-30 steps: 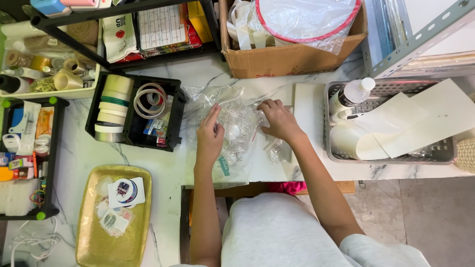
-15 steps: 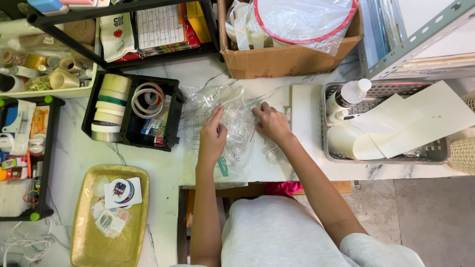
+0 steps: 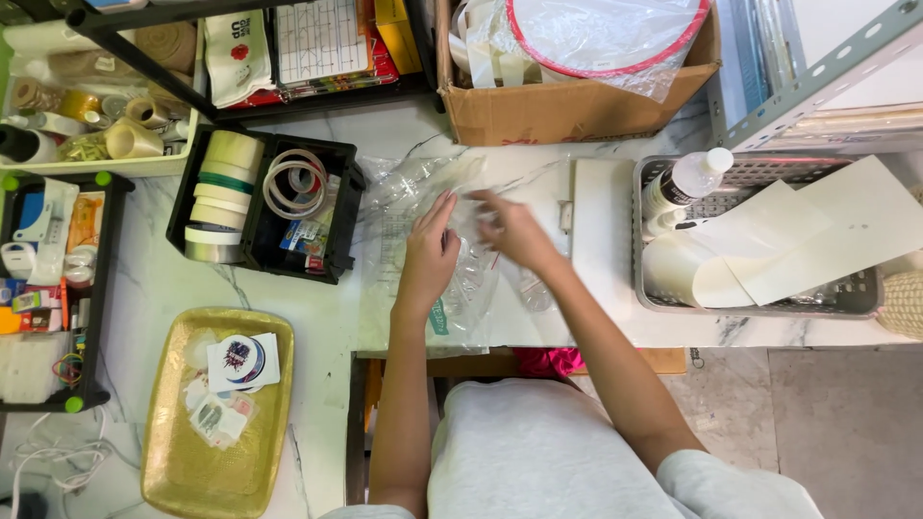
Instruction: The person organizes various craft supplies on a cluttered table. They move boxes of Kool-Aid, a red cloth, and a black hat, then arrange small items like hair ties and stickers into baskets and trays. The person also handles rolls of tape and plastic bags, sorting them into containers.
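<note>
Clear plastic bags (image 3: pixel 423 240) lie crinkled on the white marble table (image 3: pixel 154 288), w/ both hands on top. Left hand (image 3: pixel 430 252) presses flat, fingers spread open. Right hand (image 3: pixel 510 231) is blurry, can't tell its fingers. Black tape tray (image 3: pixel 260 207) sits just beside, on the left.

Plastic bags (image 3: pixel 433 240) are lying mid-table under both hands; tape bin (image 3: pixel 260 207) is sitting left of them, tray (image 3: pixel 192 461) nearer left, wire basket (image 3: pixel 750 298) right, cardboard box (image 3: pixel 577 106) behind.
</note>
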